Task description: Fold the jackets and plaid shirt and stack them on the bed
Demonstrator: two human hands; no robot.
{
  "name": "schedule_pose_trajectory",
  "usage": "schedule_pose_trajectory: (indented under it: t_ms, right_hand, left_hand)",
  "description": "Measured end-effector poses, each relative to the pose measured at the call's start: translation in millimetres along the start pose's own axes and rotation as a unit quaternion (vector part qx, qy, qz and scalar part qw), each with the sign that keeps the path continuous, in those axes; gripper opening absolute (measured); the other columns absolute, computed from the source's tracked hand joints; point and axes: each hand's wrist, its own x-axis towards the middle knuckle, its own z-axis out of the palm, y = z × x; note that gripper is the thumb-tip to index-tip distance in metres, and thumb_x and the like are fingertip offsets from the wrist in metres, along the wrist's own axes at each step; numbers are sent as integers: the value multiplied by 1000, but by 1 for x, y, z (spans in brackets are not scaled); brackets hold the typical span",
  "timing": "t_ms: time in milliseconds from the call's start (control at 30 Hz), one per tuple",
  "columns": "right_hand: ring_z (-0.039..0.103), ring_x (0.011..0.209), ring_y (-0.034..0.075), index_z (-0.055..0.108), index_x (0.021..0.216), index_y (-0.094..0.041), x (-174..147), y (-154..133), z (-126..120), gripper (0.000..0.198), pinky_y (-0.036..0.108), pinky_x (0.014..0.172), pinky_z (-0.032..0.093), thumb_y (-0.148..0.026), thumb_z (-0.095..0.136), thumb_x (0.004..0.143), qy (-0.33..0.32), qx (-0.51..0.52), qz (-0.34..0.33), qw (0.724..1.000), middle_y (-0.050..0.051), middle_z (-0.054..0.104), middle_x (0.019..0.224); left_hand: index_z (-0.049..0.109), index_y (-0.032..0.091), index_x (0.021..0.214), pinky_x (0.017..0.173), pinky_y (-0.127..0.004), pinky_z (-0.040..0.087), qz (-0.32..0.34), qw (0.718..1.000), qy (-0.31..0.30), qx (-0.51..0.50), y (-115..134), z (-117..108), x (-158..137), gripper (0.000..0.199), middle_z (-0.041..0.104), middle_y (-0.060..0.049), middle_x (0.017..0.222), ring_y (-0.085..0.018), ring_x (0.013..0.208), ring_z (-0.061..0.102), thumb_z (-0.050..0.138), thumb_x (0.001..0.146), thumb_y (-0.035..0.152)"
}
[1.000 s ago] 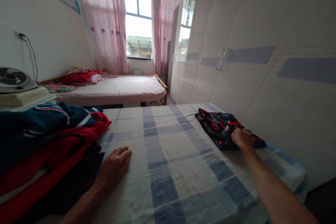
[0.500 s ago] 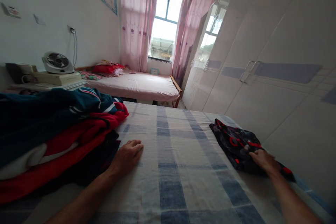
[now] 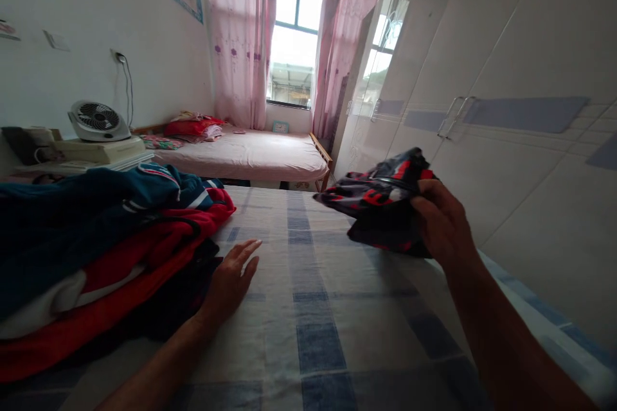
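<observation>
My right hand (image 3: 446, 221) grips a folded black garment (image 3: 380, 199) with red and grey patterning, held up above the bed at the right. The garment's exact kind cannot be made out. Beside the clothes pile on the left, my left hand (image 3: 236, 276) hovers at or rests on the checked bedsheet (image 3: 308, 282), fingers apart and holding nothing. That pile has a dark teal garment with white stripes (image 3: 96, 205) on top, a red garment (image 3: 159, 247) below it, and dark cloth (image 3: 164, 314) underneath.
Tall white wardrobes (image 3: 506, 64) line the right side. A second bed with a pink sheet (image 3: 255, 157) stands by the window (image 3: 294, 32). On the left, a small fan (image 3: 99, 119) sits on a box (image 3: 96, 151).
My right hand has lifted the black and red garment off the sheet and moved it up and leftward. My left hand's fingers have stretched out more.
</observation>
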Motion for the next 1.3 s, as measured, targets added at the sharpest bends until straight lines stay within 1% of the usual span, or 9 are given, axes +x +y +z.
schedule_pose_trajectory:
  t_ms: [100,167,267,333,533,667,800,1067,1300]
  right_hand:
    - [60,78,17,54,95,-23,-22,-42,21,20,28,69,49,-38,54,81,-202,63,-30,977,2,62,89]
    - [60,80,17,58,89,-22,-30,-46,25,16,29,73,49,-36,55,81,-253,45,-40,965,3,64,88]
    - [62,82,18,60,88,-21,-30,-4,18,16,33,79,48,-34,55,82,-98,-14,-17,995,4,66,88]
    - [64,80,19,60,90,-21,-29,47,8,18,36,80,49,-35,56,79,59,-30,41,997,3,66,83]
    - [61,92,28,62,84,-19,-55,179,-19,21,46,93,42,-22,47,69,282,-199,259,902,8,66,83]
    - [58,95,30,60,79,-19,-69,200,-26,20,45,92,42,-25,43,71,301,-187,353,866,12,65,90]
    - [57,92,27,60,78,-18,-67,205,-24,25,42,89,42,-27,37,74,289,-176,361,869,11,64,89]
    - [54,85,22,62,76,-18,-64,205,-18,36,38,85,39,-28,28,84,258,-166,332,892,8,62,87]
    - [53,84,22,62,79,-18,-64,206,-19,37,36,81,39,-28,28,86,237,-163,331,899,8,62,87]
  left_hand:
    - [45,18,130,108,-40,33,-15,993,102,-54,11,-10,0,41,51,-10,132,-21,125,45,31,95,34]
    - [43,17,131,107,-39,34,-34,982,171,-66,13,-16,0,41,50,-11,131,-21,123,46,27,96,31]
    - [52,15,121,103,-38,37,-34,980,196,-28,9,-22,2,41,56,-11,121,-21,115,50,23,96,30]
    - [60,16,109,100,-35,39,-21,989,143,25,5,-23,4,39,61,-8,113,-20,110,53,27,95,32]
    - [66,19,81,80,-33,45,-23,981,-36,190,9,-24,3,33,67,-6,88,-23,89,60,37,91,31]
    - [67,16,79,72,-38,44,-30,954,-76,289,22,-28,-1,33,65,-11,84,-29,86,60,42,88,35]
    - [68,14,92,72,-38,45,-83,903,-119,404,28,-33,2,46,64,-14,93,-31,91,58,36,90,47]
    - [62,22,114,77,-28,45,-145,923,-250,255,19,-39,17,49,67,-8,105,-22,96,62,38,87,56]
    - [65,23,93,74,-28,44,-121,897,-286,313,28,-40,24,25,70,-6,97,-23,96,63,45,83,32]
